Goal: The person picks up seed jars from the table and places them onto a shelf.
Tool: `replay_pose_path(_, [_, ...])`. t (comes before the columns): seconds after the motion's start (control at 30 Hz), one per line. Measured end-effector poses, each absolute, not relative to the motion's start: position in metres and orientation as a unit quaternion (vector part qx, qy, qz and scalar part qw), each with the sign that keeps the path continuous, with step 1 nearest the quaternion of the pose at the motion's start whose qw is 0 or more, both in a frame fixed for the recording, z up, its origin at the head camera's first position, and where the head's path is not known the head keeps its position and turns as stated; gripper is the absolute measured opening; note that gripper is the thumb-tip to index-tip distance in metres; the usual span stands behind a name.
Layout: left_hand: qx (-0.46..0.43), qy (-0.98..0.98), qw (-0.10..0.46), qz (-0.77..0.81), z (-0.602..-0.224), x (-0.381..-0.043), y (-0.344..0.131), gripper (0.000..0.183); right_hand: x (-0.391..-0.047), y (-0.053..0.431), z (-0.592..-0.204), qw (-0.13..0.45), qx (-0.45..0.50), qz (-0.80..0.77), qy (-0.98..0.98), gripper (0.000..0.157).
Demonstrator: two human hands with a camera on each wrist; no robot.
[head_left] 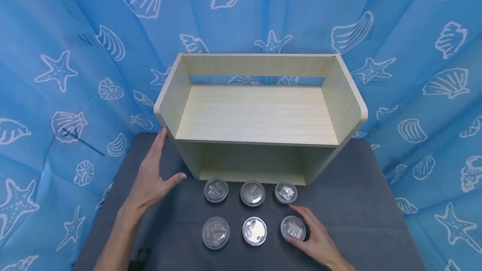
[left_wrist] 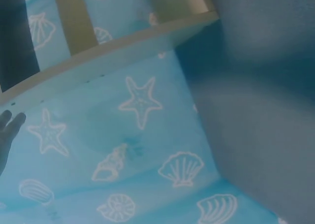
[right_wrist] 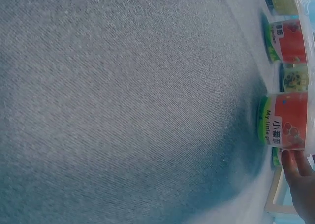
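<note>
On my head feed I have a two-tier shelf unit in pale, smooth wood-grain board [head_left: 256,114], rounded front corners on its side panels, standing on a dark grey woven cloth [head_left: 357,204]; a blue curtain with white shell and starfish outlines [head_left: 414,28] hangs behind. Six round tubs with clear shiny plastic lids sit before the shelf, two rows of three. The right hand [head_left: 314,237] is clamped on the near-right tub [head_left: 293,228]: thumb on its near rim, fingers bent round the far side. Its index fingertip reaches the back-right tub [head_left: 285,192]; touching or just beside, I can't tell. The left hand [head_left: 150,179] has thumb and fingers well apart, nothing gripped, fingertips at the front edge of the left side panel [head_left: 173,108]. Labels, from the right wrist view, sideways: the tub at the fingers is red with a green band, tomato pictures, "My little" then cut off, "小番" plus a character I can't make out. Another red tub [right_wrist: 290,41] and a yellow-green tub [right_wrist: 296,79] show beyond; their print is too small. The back row sits just before the shelf's lower front edge, so the gap there is tight; a narrow strip of cloth parts the two rows. Widest room is cloth right of the right hand. Left wrist view is hazy: panel edge, curtain, fingertips.
</note>
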State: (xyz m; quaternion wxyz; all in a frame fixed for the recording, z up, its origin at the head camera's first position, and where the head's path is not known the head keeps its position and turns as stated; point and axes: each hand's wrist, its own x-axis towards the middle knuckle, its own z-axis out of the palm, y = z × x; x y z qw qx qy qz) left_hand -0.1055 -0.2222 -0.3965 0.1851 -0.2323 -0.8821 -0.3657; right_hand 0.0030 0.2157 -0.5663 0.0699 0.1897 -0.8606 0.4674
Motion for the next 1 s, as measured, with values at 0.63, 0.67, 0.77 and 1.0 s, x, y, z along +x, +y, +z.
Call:
replay_pose_path(0.63, [-0.274,-0.813,0.234,-0.458,-0.361,-0.124,-0.215,0.100,0.014,0.215,-0.576,0.026,0.135,0.450,-0.883,0.087])
replay_pose_path(0.67, [-0.274,-0.811,0.233,-0.462,-0.360,-0.125,-0.215,0.099,0.014,0.215,-0.576,0.025,0.136,0.446,-0.884,0.087])
replay_pose_path(0.77, [-0.281,-0.802,0.234,-0.473,-0.356,-0.128,-0.216,0.095,0.013,0.215,-0.576,0.032,0.152,0.443,-0.883,0.084])
replay_pose_path(1.0, [-0.270,-0.795,0.220,-0.497,-0.348,-0.133,-0.215,0.085,0.009,0.217,-0.574,0.048,0.185,0.458,-0.868,0.081])
